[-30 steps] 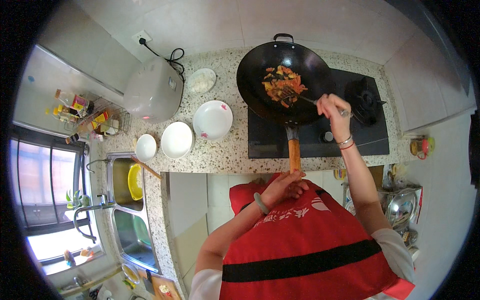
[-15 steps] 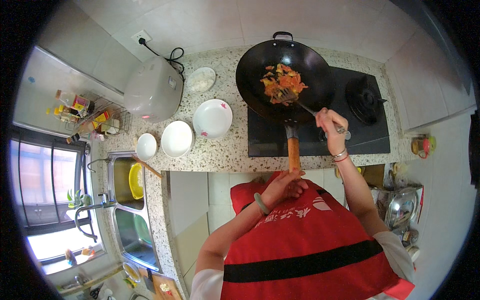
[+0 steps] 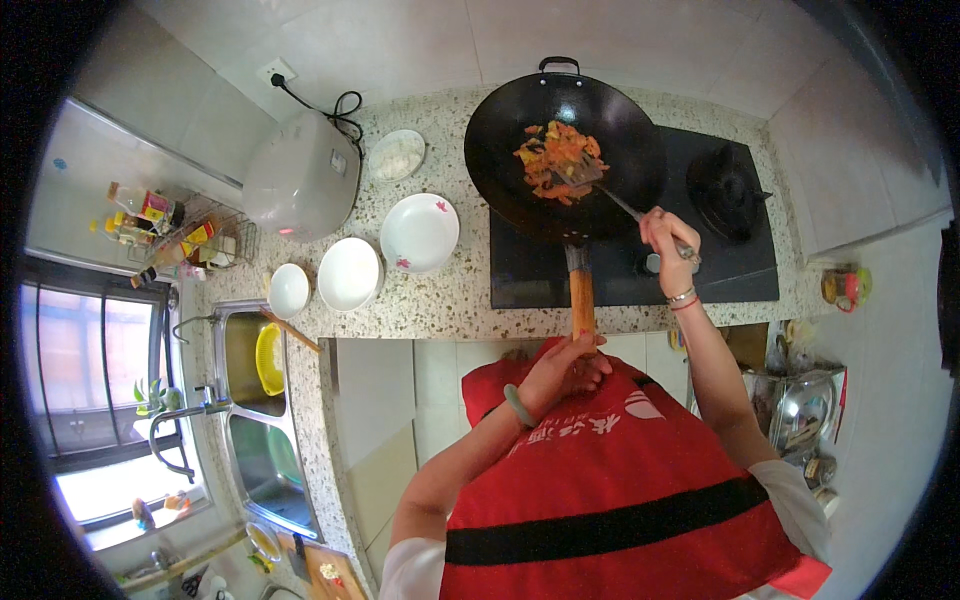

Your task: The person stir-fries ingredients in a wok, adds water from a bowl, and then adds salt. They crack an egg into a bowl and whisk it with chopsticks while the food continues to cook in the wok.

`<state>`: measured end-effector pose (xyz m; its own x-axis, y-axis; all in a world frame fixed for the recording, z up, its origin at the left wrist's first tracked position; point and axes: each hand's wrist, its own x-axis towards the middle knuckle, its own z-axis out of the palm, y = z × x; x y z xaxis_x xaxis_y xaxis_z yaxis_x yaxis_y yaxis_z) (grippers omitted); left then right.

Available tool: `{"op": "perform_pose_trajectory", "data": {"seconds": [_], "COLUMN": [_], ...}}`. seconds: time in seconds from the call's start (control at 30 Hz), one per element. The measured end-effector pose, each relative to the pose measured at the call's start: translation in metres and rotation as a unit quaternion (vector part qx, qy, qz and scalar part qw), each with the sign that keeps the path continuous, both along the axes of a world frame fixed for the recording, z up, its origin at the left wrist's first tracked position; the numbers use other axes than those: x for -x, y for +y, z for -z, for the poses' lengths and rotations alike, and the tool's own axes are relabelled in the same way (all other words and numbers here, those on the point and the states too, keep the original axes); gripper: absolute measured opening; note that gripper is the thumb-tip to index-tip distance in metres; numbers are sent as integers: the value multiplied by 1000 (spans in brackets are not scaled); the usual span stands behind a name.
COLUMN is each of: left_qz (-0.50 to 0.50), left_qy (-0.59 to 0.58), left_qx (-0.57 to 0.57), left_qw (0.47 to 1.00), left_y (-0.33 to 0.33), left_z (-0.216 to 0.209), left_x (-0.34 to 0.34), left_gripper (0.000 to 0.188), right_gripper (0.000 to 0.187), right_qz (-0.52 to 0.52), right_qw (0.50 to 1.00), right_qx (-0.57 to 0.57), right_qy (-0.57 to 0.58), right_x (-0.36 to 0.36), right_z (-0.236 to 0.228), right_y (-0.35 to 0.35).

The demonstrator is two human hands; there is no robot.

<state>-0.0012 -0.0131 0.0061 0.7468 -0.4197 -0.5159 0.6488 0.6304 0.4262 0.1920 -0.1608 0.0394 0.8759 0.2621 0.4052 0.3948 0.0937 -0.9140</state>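
Note:
A black wok (image 3: 500, 170) with a wooden handle (image 3: 582, 300) sits on the left side of the dark stove. Orange-red and yellow pieces of food (image 3: 556, 150) lie in its middle. My left hand (image 3: 562, 375) is wrapped round the end of the wooden handle, close to my red apron. In my right hand (image 3: 672, 245) is the grip of a metal slotted spatula (image 3: 622, 204). The spatula's blade touches the right side of the food. My fingers cover part of its grip.
Left of the wok stand a plate with flower marks (image 3: 420, 235), two white bowls (image 3: 350, 274) and a small dish of white food (image 3: 397, 156). Behind them is a rice cooker (image 3: 300, 180). A sink (image 3: 268, 460) lies left; a second burner (image 3: 725, 195) is right.
The spatula blade has shifted slightly up and to the right in the food, and the pieces are rearranged. My left hand keeps its hold on the handle.

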Motion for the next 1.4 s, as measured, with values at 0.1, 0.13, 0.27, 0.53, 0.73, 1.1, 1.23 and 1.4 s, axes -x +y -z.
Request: {"op": "perform_pose_trajectory", "data": {"seconds": [0.1, 0.13, 0.27, 0.53, 0.73, 1.1, 1.23, 1.4], "left_qz": [-4, -3, -9, -8, -6, 3, 1, 10], "left_qy": [-9, -15, -9, -3, 3, -3, 2, -26], "left_qx": [12, 18, 20, 12, 9, -14, 2, -5], "left_qw": [1000, 1000, 1000, 1000, 1000, 1000, 1000, 1000], "left_y": [1, 2, 1, 0, 1, 2, -1, 2], "left_z": [2, 3, 7, 6, 3, 2, 7, 10], "left_x": [1, 1, 1, 3, 1, -1, -1, -2], "left_gripper": [43, 43, 43, 42, 40, 41, 41, 40], "right_gripper": [35, 36, 37, 36, 34, 33, 34, 35], "right_qz": [-32, -45, -61, -43, -39, -76, -58, -79], "right_qw": [999, 997, 998, 998, 999, 996, 997, 996], "right_qx": [-42, -64, -23, -46, 5, -55, 5, -41], "right_qy": [12, 22, 14, -27, -28, 12, -43, -10], "right_x": [-13, -16, -15, -22, -11, -30, -16, -31], "right_z": [-9, -17, -45, -13, 12, -24, 11, -18], "right_y": [8, 10, 2, 9, 8, 36, 35, 35]}}
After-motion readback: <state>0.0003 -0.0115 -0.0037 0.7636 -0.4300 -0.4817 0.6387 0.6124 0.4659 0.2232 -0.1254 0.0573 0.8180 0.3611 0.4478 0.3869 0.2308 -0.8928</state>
